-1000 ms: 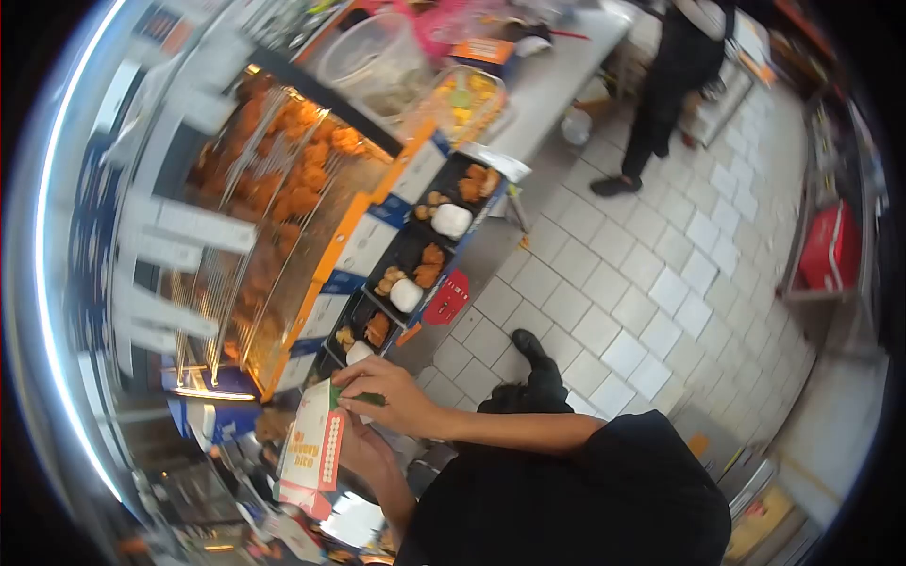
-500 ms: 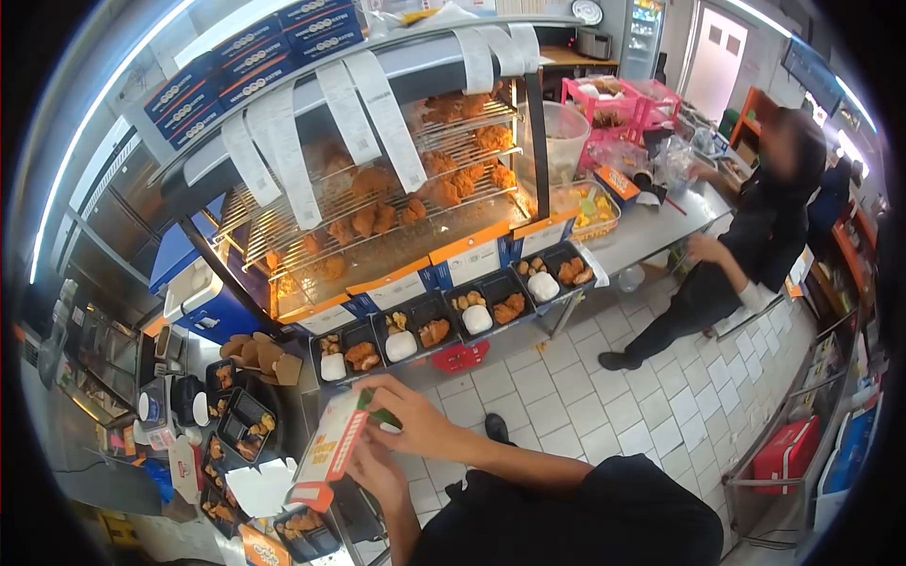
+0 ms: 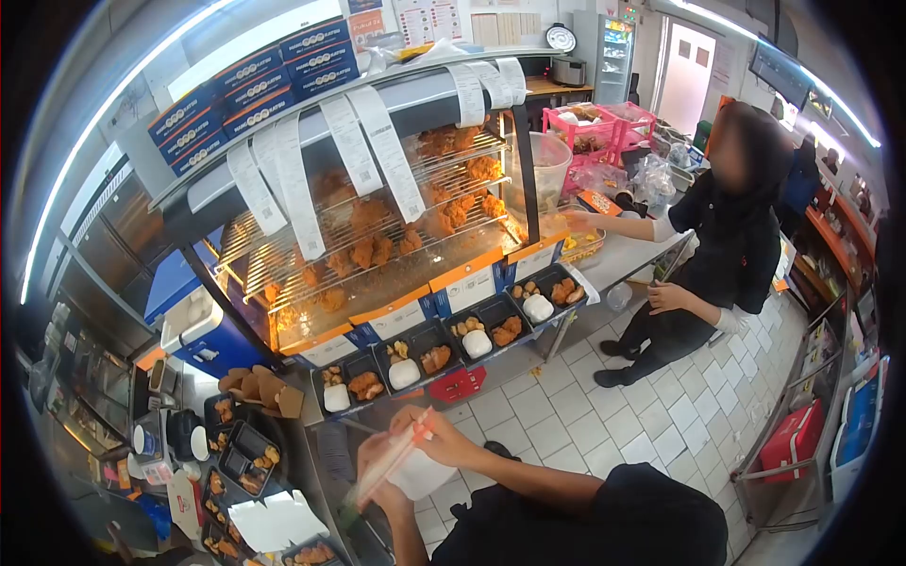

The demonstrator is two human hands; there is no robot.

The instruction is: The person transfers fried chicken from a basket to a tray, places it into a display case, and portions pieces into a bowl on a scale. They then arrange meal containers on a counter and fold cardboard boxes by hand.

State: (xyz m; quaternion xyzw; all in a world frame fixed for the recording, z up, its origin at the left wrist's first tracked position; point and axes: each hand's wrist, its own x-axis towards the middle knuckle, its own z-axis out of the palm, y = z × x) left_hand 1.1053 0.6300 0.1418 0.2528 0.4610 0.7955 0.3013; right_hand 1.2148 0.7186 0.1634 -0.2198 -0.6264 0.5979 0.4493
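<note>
A flat carton [image 3: 394, 460], white with red edges and blurred by motion, is between my two hands in front of my body. My right hand [image 3: 436, 441] grips its upper end. Lower down, my left hand [image 3: 379, 476] holds its left side, with the fingers partly hidden behind it. A white panel or sheet [image 3: 422, 476] shows below my right hand. Just beyond my hands, black trays [image 3: 404, 366] with rice, fried chicken and small sides stand in a row along the front of the heated display case [image 3: 415, 274].
More black trays [image 3: 247, 453] and a white paper sheet [image 3: 274, 522] lie on the left counter, near brown cartons [image 3: 260, 389]. A co-worker [image 3: 727, 226] in black stands at the right, one arm stretched over a yellow-filled basket [image 3: 580, 247]. Receipts hang from the case.
The carton has turned in my hands and its printed face no longer shows clearly. The co-worker has come closer to the display case and reached toward the basket. The view has shifted slightly.
</note>
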